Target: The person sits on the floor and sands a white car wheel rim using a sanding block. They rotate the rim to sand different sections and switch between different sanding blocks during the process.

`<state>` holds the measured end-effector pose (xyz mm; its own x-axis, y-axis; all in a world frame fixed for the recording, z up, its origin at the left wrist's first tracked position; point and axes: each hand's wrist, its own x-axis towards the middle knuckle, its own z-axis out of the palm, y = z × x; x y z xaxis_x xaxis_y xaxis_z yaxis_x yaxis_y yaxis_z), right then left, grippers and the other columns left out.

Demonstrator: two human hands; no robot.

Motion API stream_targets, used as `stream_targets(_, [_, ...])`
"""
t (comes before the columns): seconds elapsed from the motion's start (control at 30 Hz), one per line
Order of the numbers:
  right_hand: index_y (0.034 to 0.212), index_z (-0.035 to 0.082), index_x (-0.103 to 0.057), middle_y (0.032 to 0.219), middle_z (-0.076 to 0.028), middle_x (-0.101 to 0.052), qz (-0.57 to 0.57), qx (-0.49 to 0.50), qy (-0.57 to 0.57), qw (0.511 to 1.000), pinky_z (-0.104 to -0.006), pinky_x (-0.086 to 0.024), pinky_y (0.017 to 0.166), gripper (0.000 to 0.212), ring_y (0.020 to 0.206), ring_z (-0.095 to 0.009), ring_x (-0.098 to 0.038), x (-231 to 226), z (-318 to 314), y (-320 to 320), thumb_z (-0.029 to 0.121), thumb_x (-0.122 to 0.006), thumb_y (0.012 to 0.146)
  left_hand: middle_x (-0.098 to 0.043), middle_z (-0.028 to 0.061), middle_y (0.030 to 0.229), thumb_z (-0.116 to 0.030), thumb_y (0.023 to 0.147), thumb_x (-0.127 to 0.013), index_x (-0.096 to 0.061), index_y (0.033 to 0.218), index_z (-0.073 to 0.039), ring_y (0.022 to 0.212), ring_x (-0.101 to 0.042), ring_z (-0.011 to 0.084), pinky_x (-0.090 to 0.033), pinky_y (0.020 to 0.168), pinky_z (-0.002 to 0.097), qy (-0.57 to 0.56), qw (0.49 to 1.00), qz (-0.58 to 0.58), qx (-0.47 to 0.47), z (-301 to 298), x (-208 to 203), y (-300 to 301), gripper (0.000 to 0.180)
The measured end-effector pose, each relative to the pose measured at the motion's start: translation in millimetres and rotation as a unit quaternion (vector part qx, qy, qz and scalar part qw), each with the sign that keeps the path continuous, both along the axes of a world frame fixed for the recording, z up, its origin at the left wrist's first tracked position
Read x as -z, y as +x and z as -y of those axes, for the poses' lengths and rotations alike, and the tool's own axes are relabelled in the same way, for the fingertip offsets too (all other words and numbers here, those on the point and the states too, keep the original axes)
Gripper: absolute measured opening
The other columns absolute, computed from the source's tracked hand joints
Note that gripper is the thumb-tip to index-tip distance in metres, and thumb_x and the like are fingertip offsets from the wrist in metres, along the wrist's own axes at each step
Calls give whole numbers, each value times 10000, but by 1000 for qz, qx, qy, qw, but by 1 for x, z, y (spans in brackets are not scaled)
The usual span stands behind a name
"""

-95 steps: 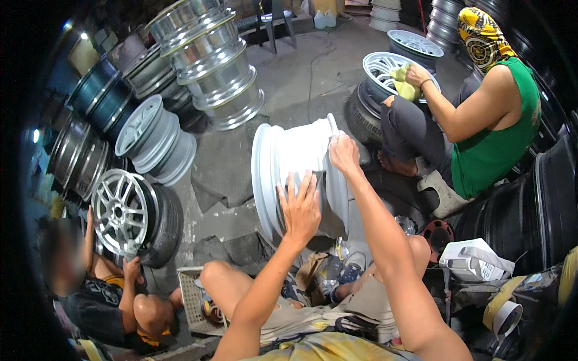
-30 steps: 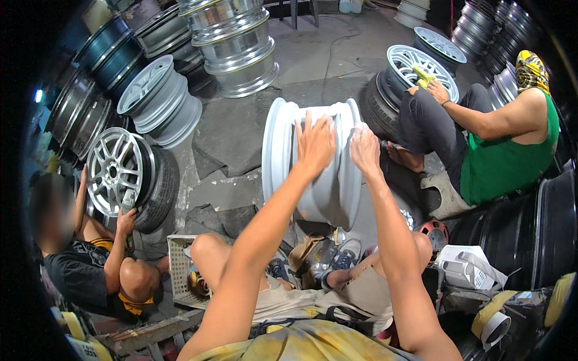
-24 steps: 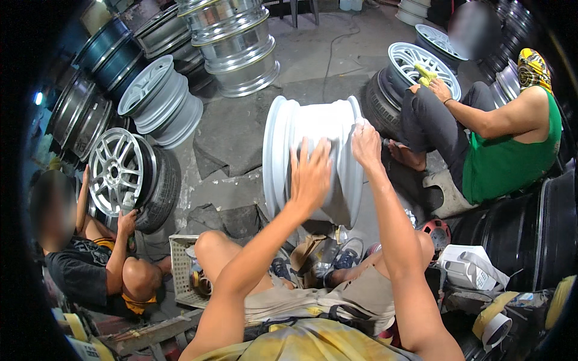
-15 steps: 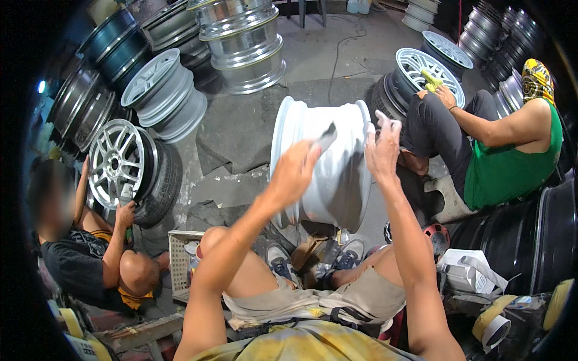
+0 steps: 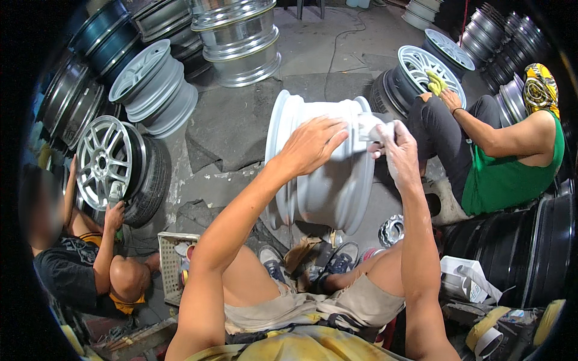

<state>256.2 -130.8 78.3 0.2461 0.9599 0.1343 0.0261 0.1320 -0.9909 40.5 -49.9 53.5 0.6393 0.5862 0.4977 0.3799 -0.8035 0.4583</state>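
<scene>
A pale grey-white wheel rim (image 5: 331,192) stands on its edge in front of my knees, its barrel facing me. My left hand (image 5: 313,144) rests on top of the barrel with its fingers stretched out, nothing visible in it. At the rim's right flange, my right hand (image 5: 398,153) pinches a thin, folded grey-white sheet (image 5: 372,125), which looks like sandpaper. White dust coats the fingers of this hand. Where the sheet meets the flange, I cannot tell how firmly it touches.
On the left, a person holds a tool near a silver wheel (image 5: 103,161) beside a tyre. On the right, another person wipes a wheel (image 5: 430,72) with a yellow-green cloth (image 5: 436,82). A crate (image 5: 171,271) sits by my left knee. Stacked rims (image 5: 238,42) stand behind.
The dark grey piece held in my left hand earlier is no longer there; that hand now lies on the barrel. My right hand, earlier spread beside the flange, now grips a grey-white sheet.
</scene>
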Motion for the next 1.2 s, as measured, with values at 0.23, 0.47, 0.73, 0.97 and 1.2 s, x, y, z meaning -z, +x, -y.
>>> stream_targets(0.23, [985,-3,-614,906,-78,-691,26,86,-19,996,-226,-548,595,195,728,-106,-685,19,-2,37,184,-660,1013,-349,108,1639,-468,1042,-474,-432,1531,-56,1533,-257,345,-175,1218,624,108,967,-224,-58,22,35,-12,641])
stream_targets(0.47, [1017,-3,-674,926,-30,-687,95,169,16,981,-234,-506,705,112,787,-57,-592,25,-4,48,92,-653,963,-327,85,1651,-407,1008,-567,-460,1517,-65,1539,-235,365,-165,1208,670,72,970,-231,-26,79,38,-26,623])
stream_targets(0.73, [1023,6,-636,940,-56,-728,58,19,37,997,-238,-515,747,92,834,-87,-666,10,0,17,82,-586,1008,-436,102,1579,-417,1053,-475,-500,1481,-53,1504,-294,397,-193,1190,661,140,964,-196,-116,-13,42,5,562])
stream_targets(0.97, [1159,25,-589,1077,-112,-706,-66,-15,-2,998,-257,-512,695,201,834,-155,-691,21,-1,39,198,-575,1059,-672,157,1287,-341,981,-633,-766,1022,-21,1363,-507,344,-309,1171,582,-51,979,-196,22,33,12,-12,348])
stream_targets(1.2, [1267,42,-556,1101,-137,-715,-110,-106,-18,988,-247,-501,694,263,846,-128,-676,20,-3,25,231,-514,1089,-713,265,1058,-339,1033,-531,-675,1078,31,1063,-663,439,-478,940,533,-60,924,86,-368,-73,45,-44,399])
